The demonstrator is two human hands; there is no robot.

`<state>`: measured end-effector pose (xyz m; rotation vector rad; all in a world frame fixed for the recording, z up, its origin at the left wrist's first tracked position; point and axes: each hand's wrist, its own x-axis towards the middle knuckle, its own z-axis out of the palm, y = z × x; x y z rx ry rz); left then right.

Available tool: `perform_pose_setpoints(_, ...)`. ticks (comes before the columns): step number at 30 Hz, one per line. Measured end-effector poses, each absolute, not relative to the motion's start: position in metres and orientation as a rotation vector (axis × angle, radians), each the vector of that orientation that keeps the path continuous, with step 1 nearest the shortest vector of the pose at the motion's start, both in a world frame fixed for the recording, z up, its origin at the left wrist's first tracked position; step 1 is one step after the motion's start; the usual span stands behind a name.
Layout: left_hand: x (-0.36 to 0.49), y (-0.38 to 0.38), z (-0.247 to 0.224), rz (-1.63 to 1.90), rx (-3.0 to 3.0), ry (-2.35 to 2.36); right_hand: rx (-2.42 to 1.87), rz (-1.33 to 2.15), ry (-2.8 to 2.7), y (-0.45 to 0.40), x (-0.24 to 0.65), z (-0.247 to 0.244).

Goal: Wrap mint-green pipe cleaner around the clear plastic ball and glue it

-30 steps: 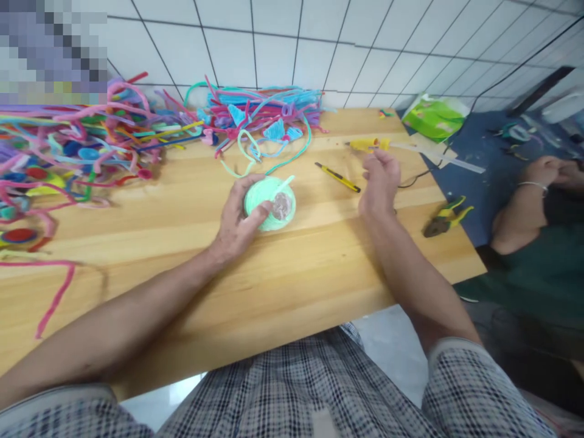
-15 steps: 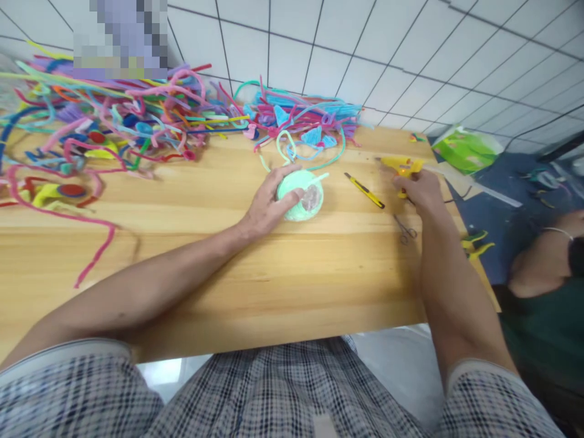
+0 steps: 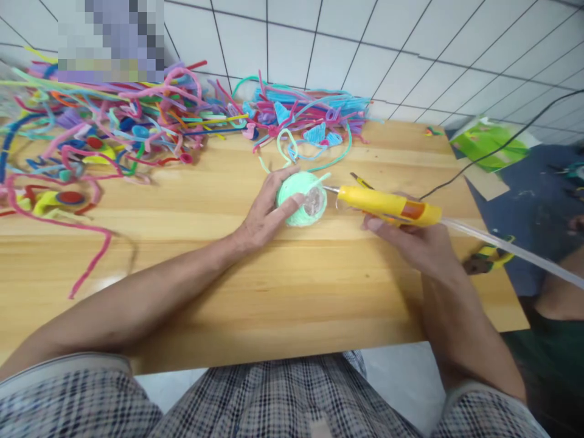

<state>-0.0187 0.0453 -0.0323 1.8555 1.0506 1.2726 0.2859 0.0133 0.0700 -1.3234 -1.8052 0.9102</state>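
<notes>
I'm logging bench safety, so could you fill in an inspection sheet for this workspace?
Surface: wooden table, bare along the front.
Job's things: mint-green wound ball with a clear or greyish round patch; yellow hot-glue gun, nozzle at the ball's side, contact unclear; clear glue stick out of its rear.
Clutter: mixed pipe cleaners heaped along the back; utility knife partly hidden behind the gun; pliers near the right edge.
Grips: left grip clasps the ball; right grip holds the gun.
Cables: black cable crosses the table's right side, running behind the gun.
Spills: nothing seen.
Surroundings: tiled wall behind; green packet and part of another person's arm at right.
</notes>
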Motion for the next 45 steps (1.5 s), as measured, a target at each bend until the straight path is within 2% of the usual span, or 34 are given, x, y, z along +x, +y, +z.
perform_pose_setpoints(6, -0.019, 0.044, -0.031, 1.273, 1.901, 1.046, -1.242, 0.737, -2.033, 0.013, 0.284, 0.063)
perform_pose_setpoints(20, -0.020, 0.045, -0.032, 1.260, 2.016, 1.038, -1.266, 0.702, -2.103, 0.013, 0.275, 0.055)
perform_pose_setpoints(45, -0.019, 0.045, -0.035, 1.228, 1.983, 1.065, -1.286, 0.841, -2.038, 0.014, 0.271, 0.051)
